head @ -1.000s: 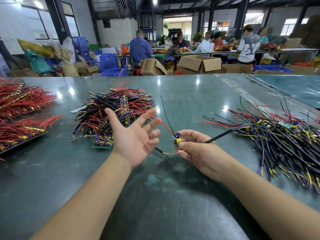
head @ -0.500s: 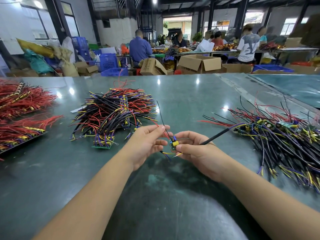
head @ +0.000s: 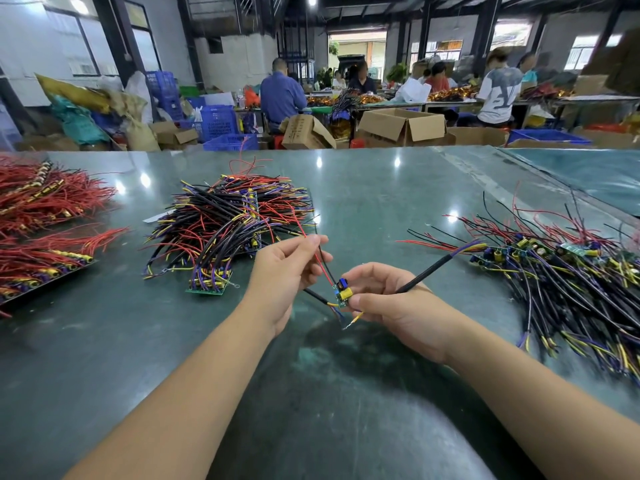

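A small green circuit board (head: pixel 343 292) with a blue part and a yellow capacitor hangs above the dark green table (head: pixel 363 188). My right hand (head: pixel 391 299) pinches that board, and a thick black cable (head: pixel 426 273) runs from it up to the right. My left hand (head: pixel 287 271) pinches the board's thin red and black wires (head: pixel 320 263) between thumb and fingertips, a little up and left of the board. A short yellow lead and a blue one dangle under the board.
A heap of wired boards (head: pixel 225 230) lies behind my left hand, another heap (head: pixel 561 285) at the right. Red wire bundles (head: pixel 45 223) fill the left edge. Beyond the table stand cardboard boxes (head: pixel 401 128), blue crates and several seated people.
My left hand went from spread open to closing on the red and black wires, then drew them up and left. My right hand kept the board and barely shifted.
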Tool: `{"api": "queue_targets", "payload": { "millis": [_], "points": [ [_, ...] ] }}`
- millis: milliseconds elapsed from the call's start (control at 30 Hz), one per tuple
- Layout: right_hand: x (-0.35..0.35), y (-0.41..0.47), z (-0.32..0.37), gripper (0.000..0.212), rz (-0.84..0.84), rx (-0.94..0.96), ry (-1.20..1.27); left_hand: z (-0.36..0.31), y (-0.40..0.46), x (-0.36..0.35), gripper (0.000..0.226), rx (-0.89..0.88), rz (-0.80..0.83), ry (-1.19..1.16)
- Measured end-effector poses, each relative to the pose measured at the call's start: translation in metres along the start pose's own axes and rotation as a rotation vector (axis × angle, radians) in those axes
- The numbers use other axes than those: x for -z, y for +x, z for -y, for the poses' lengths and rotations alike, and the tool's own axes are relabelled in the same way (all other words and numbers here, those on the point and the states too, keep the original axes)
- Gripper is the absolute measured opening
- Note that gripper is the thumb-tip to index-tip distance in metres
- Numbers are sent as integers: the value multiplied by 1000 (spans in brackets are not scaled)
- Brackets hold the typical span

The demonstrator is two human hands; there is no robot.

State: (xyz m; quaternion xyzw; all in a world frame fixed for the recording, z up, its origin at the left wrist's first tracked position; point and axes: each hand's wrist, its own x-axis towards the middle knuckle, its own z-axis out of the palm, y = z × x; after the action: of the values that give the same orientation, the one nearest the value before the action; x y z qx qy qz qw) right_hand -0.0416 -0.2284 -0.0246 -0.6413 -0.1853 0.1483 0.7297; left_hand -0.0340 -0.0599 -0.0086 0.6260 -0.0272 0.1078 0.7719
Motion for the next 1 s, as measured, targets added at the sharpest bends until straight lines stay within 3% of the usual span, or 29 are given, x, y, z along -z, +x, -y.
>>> {"api": "queue_targets", "payload": {
  "millis": [133,400,733,833,1000],
  "points": [
    [-2,-1,0,25,44,13,-101,-1,4,5,17,-6,-100,-60],
    [0,-1,-1,26,59,13,-128,1,7,7,7,-54,-136,-71],
    [-1,-1,3,25,65,18,-136,5,9,6,16,-182,-248,72],
    [-2,-2,2,26,51,36,-144,2,7,4,14,-67,-154,72],
    [1,0,-1,25,-40,69,-87,3,-5,2,30,214,320,247]
  ]
}}
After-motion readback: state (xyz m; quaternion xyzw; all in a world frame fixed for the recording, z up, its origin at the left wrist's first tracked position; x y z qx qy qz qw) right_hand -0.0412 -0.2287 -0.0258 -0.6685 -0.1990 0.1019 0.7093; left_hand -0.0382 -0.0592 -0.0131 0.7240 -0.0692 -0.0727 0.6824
